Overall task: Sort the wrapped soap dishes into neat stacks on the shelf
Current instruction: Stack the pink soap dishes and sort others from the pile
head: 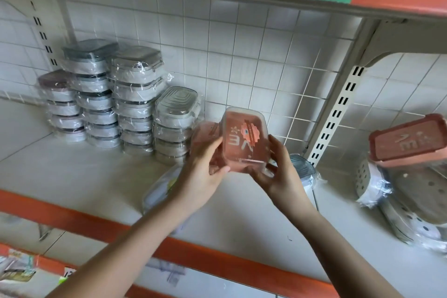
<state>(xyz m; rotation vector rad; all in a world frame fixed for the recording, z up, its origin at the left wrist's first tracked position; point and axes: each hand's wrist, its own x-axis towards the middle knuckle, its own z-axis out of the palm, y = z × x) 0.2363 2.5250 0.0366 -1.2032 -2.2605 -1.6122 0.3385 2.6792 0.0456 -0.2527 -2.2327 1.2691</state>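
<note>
Four stacks of wrapped soap dishes [113, 97] stood at the back left of the shelf [72, 176], against the tiled wall [242, 55]. We held one pink soap dish [244, 139] above the shelf, just right of the shortest stack. Our left hand [205, 164] gripped its left side, fingers curled round it; our right hand [278, 167] gripped its lower right corner. A pink lidded box [408, 140] sat on perforated wrapped items [411, 196] at far right
</note>
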